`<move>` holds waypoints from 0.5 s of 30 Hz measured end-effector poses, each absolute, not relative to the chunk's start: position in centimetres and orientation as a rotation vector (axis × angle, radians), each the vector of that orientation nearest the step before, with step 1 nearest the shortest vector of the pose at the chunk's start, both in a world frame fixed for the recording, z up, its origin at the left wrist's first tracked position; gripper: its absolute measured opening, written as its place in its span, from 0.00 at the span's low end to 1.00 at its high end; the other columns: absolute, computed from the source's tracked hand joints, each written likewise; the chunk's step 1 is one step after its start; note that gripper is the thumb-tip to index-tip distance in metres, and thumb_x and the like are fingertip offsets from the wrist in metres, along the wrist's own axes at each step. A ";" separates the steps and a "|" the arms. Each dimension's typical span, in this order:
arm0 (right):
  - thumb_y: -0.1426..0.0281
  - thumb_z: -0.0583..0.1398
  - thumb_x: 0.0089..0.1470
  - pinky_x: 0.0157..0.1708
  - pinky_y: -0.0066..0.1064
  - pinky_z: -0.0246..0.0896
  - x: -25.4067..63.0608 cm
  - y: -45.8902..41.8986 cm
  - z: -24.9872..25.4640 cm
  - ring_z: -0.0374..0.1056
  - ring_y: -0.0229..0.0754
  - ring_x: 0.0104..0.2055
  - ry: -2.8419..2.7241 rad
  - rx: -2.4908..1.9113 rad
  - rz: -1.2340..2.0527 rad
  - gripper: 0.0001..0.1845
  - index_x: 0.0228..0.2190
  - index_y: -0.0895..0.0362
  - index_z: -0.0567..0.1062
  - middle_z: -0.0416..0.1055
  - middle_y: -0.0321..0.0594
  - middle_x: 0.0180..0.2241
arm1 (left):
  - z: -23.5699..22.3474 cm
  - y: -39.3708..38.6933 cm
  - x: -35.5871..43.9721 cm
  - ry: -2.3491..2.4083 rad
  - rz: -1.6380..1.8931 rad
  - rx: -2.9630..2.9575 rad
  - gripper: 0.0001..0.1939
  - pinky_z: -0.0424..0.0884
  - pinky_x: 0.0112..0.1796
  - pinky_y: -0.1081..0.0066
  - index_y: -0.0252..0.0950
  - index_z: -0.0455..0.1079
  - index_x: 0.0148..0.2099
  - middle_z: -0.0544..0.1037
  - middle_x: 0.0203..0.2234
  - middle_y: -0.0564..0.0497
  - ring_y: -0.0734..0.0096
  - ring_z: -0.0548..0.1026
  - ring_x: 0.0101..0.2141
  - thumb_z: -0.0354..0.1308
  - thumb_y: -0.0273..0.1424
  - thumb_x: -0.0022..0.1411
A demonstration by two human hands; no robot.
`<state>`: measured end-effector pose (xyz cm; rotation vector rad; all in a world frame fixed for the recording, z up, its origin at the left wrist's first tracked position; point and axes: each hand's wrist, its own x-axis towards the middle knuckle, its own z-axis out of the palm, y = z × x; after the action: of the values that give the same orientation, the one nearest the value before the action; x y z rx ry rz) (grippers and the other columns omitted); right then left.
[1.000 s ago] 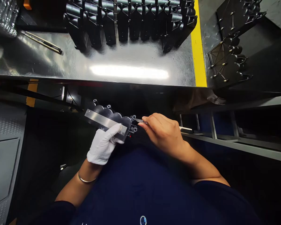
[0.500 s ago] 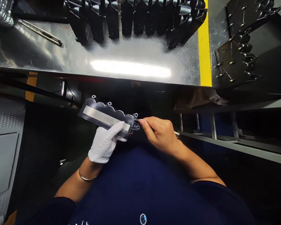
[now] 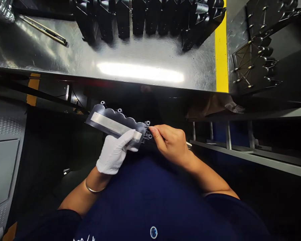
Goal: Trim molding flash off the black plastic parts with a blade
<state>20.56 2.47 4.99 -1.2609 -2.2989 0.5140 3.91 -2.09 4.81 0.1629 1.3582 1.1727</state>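
Note:
Held out over my lap is a black moulded plastic part (image 3: 96, 110) with a scalloped upper edge, small ring-shaped lugs and a pale flat strip on its face. My left hand (image 3: 112, 152), in a white glove, is closed around its lower right side, thumb on the strip. My bare right hand (image 3: 169, 142) is closed on a slim tool. The tool's thin tip (image 3: 147, 127) meets the part's right end near the lugs, and a pale end (image 3: 189, 145) shows behind the hand. The palm hides the rest of the tool, so its exact kind is unclear.
Ahead lies a shiny metal table (image 3: 140, 55) with a row of similar black parts (image 3: 137, 20) standing on it. A pen-like tool (image 3: 45, 30) rests at the left. More black parts (image 3: 248, 67) lie right of the yellow stripe (image 3: 221, 60). A metal frame (image 3: 253, 157) runs along the right.
The plastic part and my left hand have shifted slightly to the right. My right hand stays almost in place, with the tool tip still at the part's right end.

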 end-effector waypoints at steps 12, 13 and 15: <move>0.66 0.52 0.64 0.27 0.26 0.58 20.7 2.6 5.2 0.70 0.36 0.26 -2.382 -1.295 0.573 0.21 0.24 0.58 0.76 0.75 0.40 0.23 | 4.6 -2.1 3.9 1.362 1.176 0.168 0.18 0.70 0.18 0.79 0.37 0.75 0.44 0.81 0.36 0.53 0.69 0.79 0.30 0.68 0.32 0.48; 0.65 0.51 0.65 0.27 0.26 0.57 20.9 2.7 5.4 0.70 0.36 0.26 -2.419 -1.296 0.609 0.21 0.25 0.58 0.76 0.75 0.40 0.23 | 4.5 -2.2 3.9 1.365 1.169 0.183 0.19 0.71 0.19 0.78 0.36 0.75 0.45 0.81 0.36 0.53 0.68 0.79 0.30 0.68 0.32 0.49; 0.64 0.51 0.65 0.26 0.26 0.54 21.4 3.4 6.0 0.69 0.34 0.25 -2.520 -1.240 0.727 0.21 0.25 0.58 0.76 0.74 0.39 0.23 | 4.5 -2.3 3.7 1.371 1.148 0.225 0.19 0.73 0.21 0.77 0.35 0.75 0.45 0.81 0.36 0.51 0.65 0.79 0.32 0.68 0.32 0.49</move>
<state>21.44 3.37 5.98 -1.2396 -2.5198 0.7271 3.69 -2.33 4.48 0.2253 1.3714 1.1484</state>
